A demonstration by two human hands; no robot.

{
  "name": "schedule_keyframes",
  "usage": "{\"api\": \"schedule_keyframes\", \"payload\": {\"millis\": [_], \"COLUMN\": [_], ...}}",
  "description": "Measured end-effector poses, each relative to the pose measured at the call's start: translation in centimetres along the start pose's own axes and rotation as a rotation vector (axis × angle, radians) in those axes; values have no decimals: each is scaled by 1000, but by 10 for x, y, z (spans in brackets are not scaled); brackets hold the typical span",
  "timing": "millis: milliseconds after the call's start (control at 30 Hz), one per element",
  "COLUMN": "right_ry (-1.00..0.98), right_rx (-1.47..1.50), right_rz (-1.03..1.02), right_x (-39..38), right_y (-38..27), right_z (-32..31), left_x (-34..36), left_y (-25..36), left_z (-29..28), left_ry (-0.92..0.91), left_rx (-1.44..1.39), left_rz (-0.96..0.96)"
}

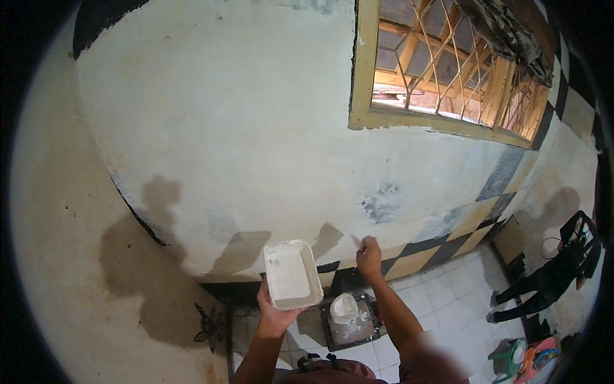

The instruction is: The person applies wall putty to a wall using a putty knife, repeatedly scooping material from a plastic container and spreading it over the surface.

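My left hand (276,312) is closed around the lower left edge of a white rectangular tub (292,275), supporting it from below. A smooth layer of white paste (289,269) covers its bottom, with smears along the rim. My right hand (369,256) is raised close to the wall, right of the tub, its fingers curled. A thin, pale edge shows beside those fingers, too small to name; the rest is hidden in the grip. In front of both hands stands the whitish wall (256,141), with a rough grey patch (382,201) up and right of my right hand.
Below my hands, a dark low stand (352,331) spattered white holds a white container (344,308). A barred window (361,119) sits at upper right, above black-and-tan checks (419,256). At right are a dark two-legged thing (543,287) and colourful plastic items (511,358) on the tiled floor (441,291).
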State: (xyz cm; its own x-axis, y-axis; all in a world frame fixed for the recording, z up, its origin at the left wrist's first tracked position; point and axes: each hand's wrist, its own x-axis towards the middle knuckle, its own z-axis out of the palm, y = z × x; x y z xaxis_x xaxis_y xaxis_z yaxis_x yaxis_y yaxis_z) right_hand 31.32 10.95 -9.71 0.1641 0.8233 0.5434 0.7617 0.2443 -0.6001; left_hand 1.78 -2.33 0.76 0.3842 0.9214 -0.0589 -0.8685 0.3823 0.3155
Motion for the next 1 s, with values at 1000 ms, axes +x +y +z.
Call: {"api": "schedule_keyframes", "payload": {"millis": [1000], "right_ry": [-577], "right_rx": [506], "right_rz": [248], "right_x": [1], "right_y": [-179], "right_z": [-103], "left_x": [19], "left_y": [-26], "left_z": [18], "left_ry": [2], "left_rx": [-96], "left_rz": [-57]}}
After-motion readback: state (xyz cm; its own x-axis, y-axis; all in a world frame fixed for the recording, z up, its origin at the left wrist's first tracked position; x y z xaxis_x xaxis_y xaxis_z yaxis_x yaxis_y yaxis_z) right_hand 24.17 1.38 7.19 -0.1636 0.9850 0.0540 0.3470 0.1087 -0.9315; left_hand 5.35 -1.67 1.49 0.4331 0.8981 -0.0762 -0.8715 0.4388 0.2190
